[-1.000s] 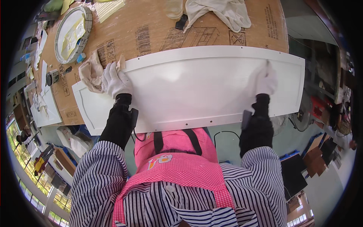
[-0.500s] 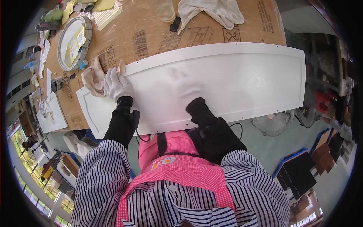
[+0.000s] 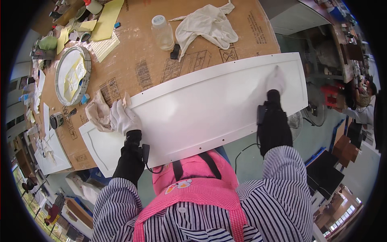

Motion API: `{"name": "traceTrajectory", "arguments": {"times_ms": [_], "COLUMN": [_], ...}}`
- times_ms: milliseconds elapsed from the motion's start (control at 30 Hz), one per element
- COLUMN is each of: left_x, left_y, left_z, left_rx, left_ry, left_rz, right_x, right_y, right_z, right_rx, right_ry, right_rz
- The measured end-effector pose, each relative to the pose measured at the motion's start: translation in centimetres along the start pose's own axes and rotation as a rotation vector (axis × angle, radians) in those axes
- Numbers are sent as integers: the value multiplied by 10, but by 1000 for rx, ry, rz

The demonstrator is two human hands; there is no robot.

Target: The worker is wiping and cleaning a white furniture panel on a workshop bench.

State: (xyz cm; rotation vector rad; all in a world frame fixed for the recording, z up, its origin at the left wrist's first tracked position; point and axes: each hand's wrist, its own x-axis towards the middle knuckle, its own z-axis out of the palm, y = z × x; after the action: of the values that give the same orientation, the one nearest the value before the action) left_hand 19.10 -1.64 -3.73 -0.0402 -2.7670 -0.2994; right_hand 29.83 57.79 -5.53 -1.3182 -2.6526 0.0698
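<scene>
Cardboard-covered table (image 3: 131, 42) under white panel (image 3: 201, 109); greenish floor (image 3: 308, 141).

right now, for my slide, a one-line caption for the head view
White-gloved left hand by a crumpled beige cloth, blurred right hand over a white panel on brown cardboard.

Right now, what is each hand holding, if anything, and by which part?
The left hand touches the right side of the beige cloth; whether it grips is unclear. The right hand is too blurred to tell.
</scene>
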Motion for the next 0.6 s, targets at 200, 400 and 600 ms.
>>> {"name": "traceTrajectory", "arguments": {"times_ms": [200, 400, 600], "left_x": [7, -10, -18], "left_y": [12, -16, 89], "left_z": [6, -26, -49], "left_rx": [-8, -38, -184], "left_ry": [32, 55, 74], "left_rz": [15, -120, -121], "right_x": [-201, -135, 55], "right_y": [-81, -124, 66], "right_z": [98, -8, -16], "right_rx": [-566, 246, 110], "right_ry": [-12, -330, -76], "right_rz": [-733, -868, -475]}}
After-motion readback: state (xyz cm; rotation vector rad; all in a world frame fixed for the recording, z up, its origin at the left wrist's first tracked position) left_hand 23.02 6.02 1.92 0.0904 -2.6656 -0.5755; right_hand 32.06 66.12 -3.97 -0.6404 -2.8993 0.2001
